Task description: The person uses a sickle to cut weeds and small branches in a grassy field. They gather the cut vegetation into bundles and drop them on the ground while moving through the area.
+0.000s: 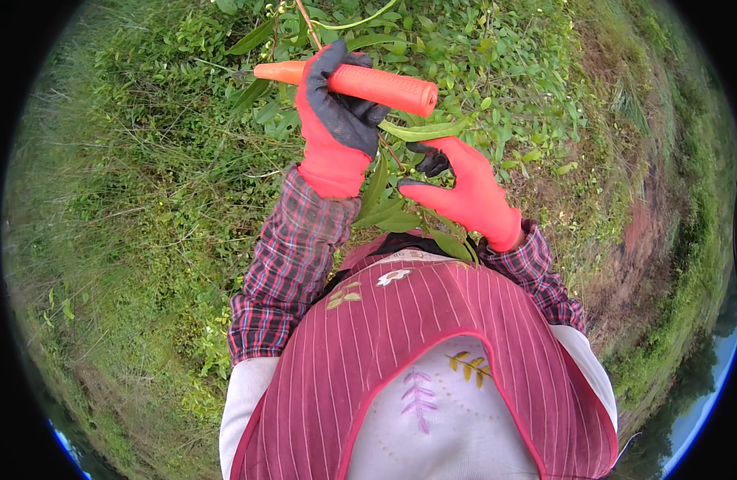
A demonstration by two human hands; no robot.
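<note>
My left hand point(338, 120), in a red work glove with a black coated palm, is closed around the orange plastic handle point(386, 89) of a hand tool. Its tapered end points left; a small grey part beyond it is too indistinct to name. A thin reddish-brown stem point(308, 24) runs down behind that same hand and comes out below it. My right hand point(464, 180), gloved alike, is beside the lower stem point(392, 150), thumb and forefinger apart and the other fingers curled. One long green leaf point(425, 130) lies against its forefinger.
Broad leaves point(380, 213) hang between my forearms, close to the striped maroon apron point(404, 300). Small round buds or fruits point(271, 9) show on the plant at the top. Low leafy growth point(194, 150) covers the ground, with a brown bare strip point(641, 222) at right.
</note>
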